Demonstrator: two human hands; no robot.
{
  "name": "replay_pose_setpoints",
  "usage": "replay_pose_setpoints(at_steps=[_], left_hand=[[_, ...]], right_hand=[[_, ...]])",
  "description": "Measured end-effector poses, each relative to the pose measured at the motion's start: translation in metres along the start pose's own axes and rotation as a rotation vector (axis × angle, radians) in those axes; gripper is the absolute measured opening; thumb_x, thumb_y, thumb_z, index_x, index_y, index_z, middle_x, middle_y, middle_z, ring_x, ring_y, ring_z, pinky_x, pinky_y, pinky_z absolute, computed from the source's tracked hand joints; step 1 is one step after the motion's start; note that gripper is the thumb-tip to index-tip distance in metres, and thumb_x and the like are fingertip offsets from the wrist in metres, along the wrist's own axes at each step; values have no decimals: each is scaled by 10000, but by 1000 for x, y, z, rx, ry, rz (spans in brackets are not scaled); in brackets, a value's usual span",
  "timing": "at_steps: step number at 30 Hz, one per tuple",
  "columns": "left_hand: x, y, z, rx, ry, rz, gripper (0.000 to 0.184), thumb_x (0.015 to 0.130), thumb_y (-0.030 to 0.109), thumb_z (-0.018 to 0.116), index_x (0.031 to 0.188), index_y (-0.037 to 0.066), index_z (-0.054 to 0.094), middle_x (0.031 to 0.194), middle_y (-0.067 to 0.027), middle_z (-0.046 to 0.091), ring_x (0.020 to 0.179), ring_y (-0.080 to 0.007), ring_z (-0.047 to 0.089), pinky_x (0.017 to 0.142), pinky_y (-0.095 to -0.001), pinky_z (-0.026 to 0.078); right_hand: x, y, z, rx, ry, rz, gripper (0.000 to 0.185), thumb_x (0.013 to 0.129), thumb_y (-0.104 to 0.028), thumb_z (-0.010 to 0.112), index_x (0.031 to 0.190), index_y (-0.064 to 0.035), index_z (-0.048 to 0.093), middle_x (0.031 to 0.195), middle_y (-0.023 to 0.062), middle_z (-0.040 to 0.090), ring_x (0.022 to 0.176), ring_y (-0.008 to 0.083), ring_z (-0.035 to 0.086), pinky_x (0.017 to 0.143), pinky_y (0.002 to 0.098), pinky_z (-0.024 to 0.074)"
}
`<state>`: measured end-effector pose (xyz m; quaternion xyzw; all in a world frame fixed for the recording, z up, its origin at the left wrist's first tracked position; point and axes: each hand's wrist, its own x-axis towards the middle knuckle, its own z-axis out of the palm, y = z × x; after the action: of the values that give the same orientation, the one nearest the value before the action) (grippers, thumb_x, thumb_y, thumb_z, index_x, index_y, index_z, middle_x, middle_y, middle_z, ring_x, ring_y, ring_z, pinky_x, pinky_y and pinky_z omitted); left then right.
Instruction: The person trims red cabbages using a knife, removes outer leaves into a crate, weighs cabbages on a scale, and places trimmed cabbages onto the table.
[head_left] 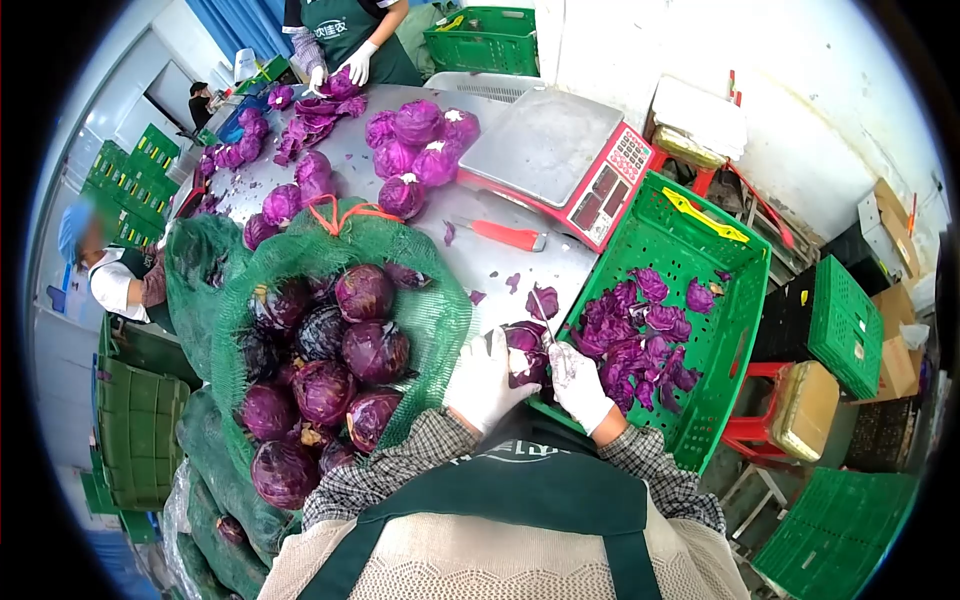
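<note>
My gloved left hand (486, 382) is closed around the side of a red cabbage (524, 350) at the table's near edge. My gloved right hand (577, 384) grips a knife (543, 316), its thin blade pointing away from me beside the cabbage; the handle is mostly hidden in my fingers. Left of my hands, a green mesh sack (440, 310) stands open, full of whole red cabbages (325, 392). Just right of my right hand, a green crate (735, 300) holds loose purple leaves (630, 340).
A red-handled knife (508, 235) lies on the metal table (440, 235) near a digital scale (545, 150). Trimmed cabbages (418, 122) are grouped behind it. Across the table, a co-worker's gloved hands (358, 63) handle cabbage leaves. Another person (115, 280) stands at left. Stools and crates stand at right.
</note>
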<state>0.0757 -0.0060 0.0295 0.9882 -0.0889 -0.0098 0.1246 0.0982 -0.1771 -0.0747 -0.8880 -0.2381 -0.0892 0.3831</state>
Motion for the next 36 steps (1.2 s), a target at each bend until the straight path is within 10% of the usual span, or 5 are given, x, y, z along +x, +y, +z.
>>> replay_pose_setpoints(at_steps=[12, 21, 30, 32, 36], left_hand=[[3, 3, -5, -43, -62, -52, 942, 694, 486, 745, 1313, -118, 371, 1090, -267, 480, 1003, -375, 481, 887, -411, 440], [7, 0, -13, -58, -72, -122, 978, 642, 511, 777, 1342, -34, 366, 1108, -210, 479, 1023, -342, 501, 797, -404, 504], [10, 2, -11, -43, -105, -143, 983, 642, 524, 774, 1341, -36, 368, 1128, -205, 470, 1031, -339, 502, 788, -399, 513], [9, 1, -10, -40, -100, -137, 987, 643, 527, 772, 1343, -35, 362, 1131, -207, 468, 1033, -339, 502, 784, -402, 515], [2, 0, -9, -31, -94, -120, 969, 661, 501, 769, 1349, -32, 342, 1144, -218, 459, 1038, -353, 497, 803, -409, 509]], right_hand=[[-4, -40, -24, 255, -103, 199, 534, 977, -292, 453, 1367, 66, 381, 1362, 281, 437, 1221, 346, 507, 1002, 358, 428], [-29, -30, -73, 485, -370, 152, 331, 974, -159, 445, 1212, 53, 535, 1017, 173, 668, 928, 291, 656, 853, 357, 515], [-46, 1, -35, 280, 149, -139, 248, 946, -167, 482, 1038, 10, 631, 911, 159, 684, 649, 223, 663, 637, 314, 543], [-47, 4, -46, 920, 189, 960, 335, 996, -242, 396, 1101, 2, 600, 673, 61, 636, 419, 97, 477, 399, 231, 397], [-43, 29, -39, 506, 127, 387, 295, 955, -223, 506, 1158, -20, 577, 935, 90, 655, 532, 87, 536, 458, 232, 442]])
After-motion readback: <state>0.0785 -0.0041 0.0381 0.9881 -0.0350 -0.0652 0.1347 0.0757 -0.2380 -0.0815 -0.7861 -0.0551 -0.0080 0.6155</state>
